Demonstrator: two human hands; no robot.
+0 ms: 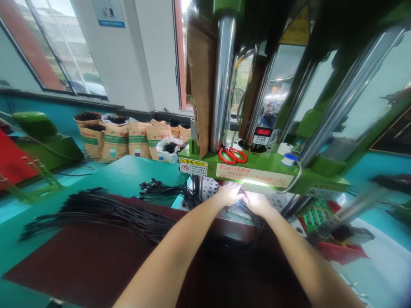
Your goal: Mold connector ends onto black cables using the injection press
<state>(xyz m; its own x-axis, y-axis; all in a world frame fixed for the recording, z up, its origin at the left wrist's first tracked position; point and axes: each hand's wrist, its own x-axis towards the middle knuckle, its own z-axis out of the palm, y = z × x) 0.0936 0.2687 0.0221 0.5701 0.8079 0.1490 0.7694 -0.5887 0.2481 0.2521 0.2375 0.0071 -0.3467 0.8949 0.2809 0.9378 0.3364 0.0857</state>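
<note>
Two bare hands at the lit gap beneath a green press-like machine, with black cables beside them

Head view: the left hand [229,195] and the right hand [257,203] met close together under the front edge of the green machine [321,177], beside a bright light strip [258,183]; both sets of fingers were partly lost in glare and overlap, so it could not be told whether they were spread, narrow or closed on something; loose cable strands [255,218] curved down just beside the right hand.

Judged from this posture, careful work here called for small, steady finger movements, with both wrists low and clear of the machine's edge; the strands were best left slack, uncrossed and free of pulling, and the fingers well out of the gap before any part of the machine moved.

The strands looked thin, black and flexible, bending in loose arcs in front of the machine; a thick cable bundle [105,209] of the same dark colour lay over a dark red board [80,265] to the left, and a smaller cable bunch [162,189] with blocky ends lay nearer the perforated metal plate [210,188]; red-handled scissors [227,163] rested on the machine's ledge above the hands.
</note>
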